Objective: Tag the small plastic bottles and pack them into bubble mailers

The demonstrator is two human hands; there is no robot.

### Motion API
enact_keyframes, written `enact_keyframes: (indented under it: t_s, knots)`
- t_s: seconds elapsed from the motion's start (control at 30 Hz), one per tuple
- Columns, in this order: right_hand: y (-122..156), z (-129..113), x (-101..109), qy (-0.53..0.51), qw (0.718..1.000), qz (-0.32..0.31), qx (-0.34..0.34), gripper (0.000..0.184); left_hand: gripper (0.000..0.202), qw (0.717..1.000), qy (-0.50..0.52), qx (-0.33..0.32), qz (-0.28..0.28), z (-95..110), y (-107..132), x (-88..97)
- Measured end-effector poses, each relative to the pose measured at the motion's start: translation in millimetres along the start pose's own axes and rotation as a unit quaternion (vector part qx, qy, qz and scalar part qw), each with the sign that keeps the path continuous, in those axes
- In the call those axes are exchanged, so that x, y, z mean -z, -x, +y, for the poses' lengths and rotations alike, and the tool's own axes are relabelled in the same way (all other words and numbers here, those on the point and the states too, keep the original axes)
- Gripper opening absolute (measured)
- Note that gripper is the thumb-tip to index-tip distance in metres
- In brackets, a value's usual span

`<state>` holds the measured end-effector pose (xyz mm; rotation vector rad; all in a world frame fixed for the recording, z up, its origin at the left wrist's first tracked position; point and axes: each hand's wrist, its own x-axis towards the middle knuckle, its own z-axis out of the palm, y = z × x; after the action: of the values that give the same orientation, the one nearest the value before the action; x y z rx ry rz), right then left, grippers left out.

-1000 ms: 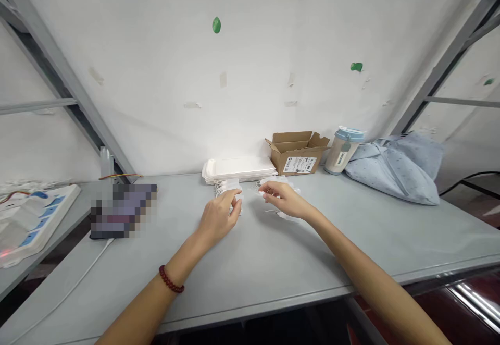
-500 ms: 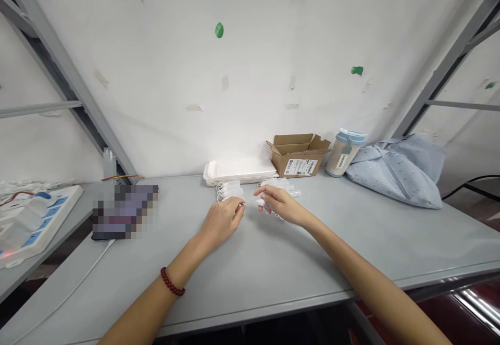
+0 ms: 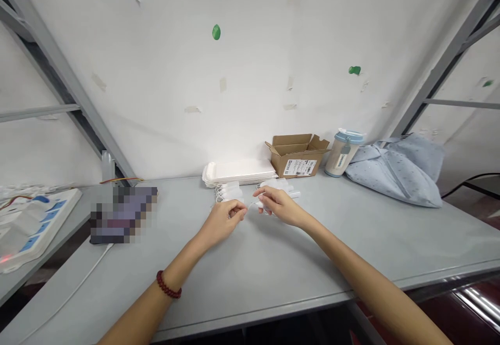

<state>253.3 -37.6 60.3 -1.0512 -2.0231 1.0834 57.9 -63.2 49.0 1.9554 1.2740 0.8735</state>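
Note:
Over the grey table, my left hand is closed in a pinch on the end of a thin white cord. My right hand grips a small white piece from which the cord comes; the fingers hide most of it. The cord bows slightly between the two hands. Just behind my left hand lies a row of small white cylinders with looped cords. More white cylinders lie behind my right hand, partly covered by it.
A stack of flat white sleeves lies by the wall, beside an open cardboard box. Farther right are a lidded cup and a light blue cloth bundle. A blurred-out device and a power strip are at left.
My left fingers have closed on the cord's end, and the cord now spans both hands. The right hand keeps its grip, nearly in place. The view has shifted slightly.

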Motion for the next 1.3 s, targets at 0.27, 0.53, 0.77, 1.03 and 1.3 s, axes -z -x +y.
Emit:
enact_keyframes:
  t_s: [0.27,0.53,0.77,1.03,1.3]
  knots:
    - [2.5,-2.7,-3.2,0.019,0.999,-0.011,0.023,0.027,0.026,0.984,0.148,0.094,-0.017,9.8,-0.9,3.2]
    - [3.0,-4.4,-7.1,0.012,0.999,-0.021,0.033,0.026,0.030,0.973,0.197,0.112,-0.045,11.0,0.1,4.2]
    - [3.7,-4.6,-7.7,0.007,0.999,-0.022,0.042,0.026,0.031,0.974,0.190,0.116,-0.044,10.6,0.4,4.2]
    - [4.3,-6.1,-8.2,0.010,0.999,-0.017,0.042,0.026,0.031,0.969,0.211,0.117,-0.059,8.4,0.0,4.7]
    - [4.2,-4.9,-6.6,0.009,0.999,-0.016,0.039,0.025,0.031,0.964,0.226,0.119,-0.068,10.2,0.1,7.1]
